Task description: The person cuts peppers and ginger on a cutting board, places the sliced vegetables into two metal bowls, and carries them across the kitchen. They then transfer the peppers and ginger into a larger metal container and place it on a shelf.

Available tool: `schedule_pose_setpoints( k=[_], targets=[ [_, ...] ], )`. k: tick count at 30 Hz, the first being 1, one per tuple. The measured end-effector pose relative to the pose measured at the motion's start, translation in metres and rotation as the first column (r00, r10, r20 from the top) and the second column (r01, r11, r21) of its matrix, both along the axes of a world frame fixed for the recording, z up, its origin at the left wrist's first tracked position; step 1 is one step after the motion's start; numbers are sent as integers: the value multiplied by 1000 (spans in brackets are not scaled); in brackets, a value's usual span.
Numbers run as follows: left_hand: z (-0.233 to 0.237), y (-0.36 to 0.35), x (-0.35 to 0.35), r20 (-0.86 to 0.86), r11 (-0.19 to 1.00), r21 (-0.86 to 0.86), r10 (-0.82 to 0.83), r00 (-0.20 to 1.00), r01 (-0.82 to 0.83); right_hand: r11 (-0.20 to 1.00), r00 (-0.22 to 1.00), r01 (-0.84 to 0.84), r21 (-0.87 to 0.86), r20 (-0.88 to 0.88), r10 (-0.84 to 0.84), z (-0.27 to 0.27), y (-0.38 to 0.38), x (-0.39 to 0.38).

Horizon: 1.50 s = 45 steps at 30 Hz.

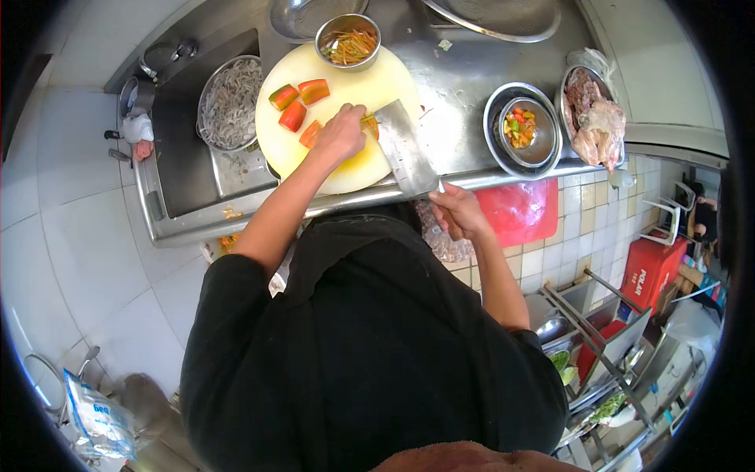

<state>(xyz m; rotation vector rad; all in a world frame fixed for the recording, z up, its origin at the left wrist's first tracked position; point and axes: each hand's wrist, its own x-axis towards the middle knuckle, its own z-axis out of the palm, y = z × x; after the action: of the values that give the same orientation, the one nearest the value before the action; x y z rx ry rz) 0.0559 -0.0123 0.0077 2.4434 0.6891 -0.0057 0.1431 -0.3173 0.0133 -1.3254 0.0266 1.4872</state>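
On the round, pale yellow cutting board [354, 175], my left hand [344, 135] is closed with its fingertips down on a piece of bell pepper [372, 124], mostly hidden beneath them. My right hand [460, 211] grips the handle of a cleaver [406, 153], whose broad blade lies over the board's right edge, its far end beside the pepper. Several orange-red pepper pieces [292, 116] rest left of my left hand, some with green on the skin. A steel bowl [348, 23] of thin orange and green strips stands at the board's far edge.
To the left, a sink [177, 185] contains a colander of greyish strips [230, 102]. At right are nested steel bowls with diced peppers [519, 127] and a tray of raw meat [594, 126]. A red board [519, 212] sits below the counter edge [487, 178].
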Motion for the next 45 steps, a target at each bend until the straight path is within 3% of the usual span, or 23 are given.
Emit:
schedule_pose_setpoints(
  k=[3, 9, 14, 18, 20, 22, 25, 31, 33, 35, 37, 40, 43, 45],
  targets=[
    [4, 2, 3, -80, 998, -40, -51, 996, 48, 1000, 999, 4, 16, -52, -3, -12, 9, -11],
    [0, 9, 2, 64, 999, -50, -15, 998, 19, 996, 998, 28, 88, -49, -24, 4, 16, -11],
    [66, 29, 24, 293, 997, 70, -56, 954, 37, 978, 998, 35, 206, 41, -44, 68, 34, 8],
    [96, 71, 59, 453, 990, 142, -88, 887, 25, 986, 944, -16, 164, 328, -39, 101, 85, 24],
    [83, 95, 72, 363, 989, 144, -84, 928, 34, 994, 837, -56, 96, 548, -6, 99, 113, 32],
    [66, 115, 79, 296, 973, 225, -112, 949, 45, 997, 829, -33, 64, 559, -9, 93, 123, 34],
    [63, 110, 76, 417, 971, 233, -48, 908, -56, 998, 822, 2, 58, 568, -35, 93, 125, 34],
    [58, 73, 69, 630, 958, 288, -193, 752, 5, 993, 804, 111, 44, 583, -116, 104, 105, 33],
    [57, 59, 67, 688, 977, 213, -143, 711, -11, 990, 792, 135, 35, 597, -129, 105, 76, 38],
    [52, 49, 70, 732, 990, 143, -93, 675, -19, 963, 833, 214, 165, 484, -268, 106, 48, 38],
    [44, 50, 74, 762, 995, 95, -55, 645, -28, 949, 846, 258, 183, 432, -314, 103, 26, 38],
    [41, 55, 76, 792, 985, -110, 169, 587, -136, 943, 868, 262, 203, 378, -323, 102, 28, 31],
    [48, 64, 68, 778, 968, -130, 232, 584, -213, 948, 902, 218, 234, 322, -287, 103, 44, 27],
    [52, 73, 59, 746, 967, -45, 200, 635, -252, 957, 918, 166, 237, 318, -238, 93, 63, 28]
  ],
)
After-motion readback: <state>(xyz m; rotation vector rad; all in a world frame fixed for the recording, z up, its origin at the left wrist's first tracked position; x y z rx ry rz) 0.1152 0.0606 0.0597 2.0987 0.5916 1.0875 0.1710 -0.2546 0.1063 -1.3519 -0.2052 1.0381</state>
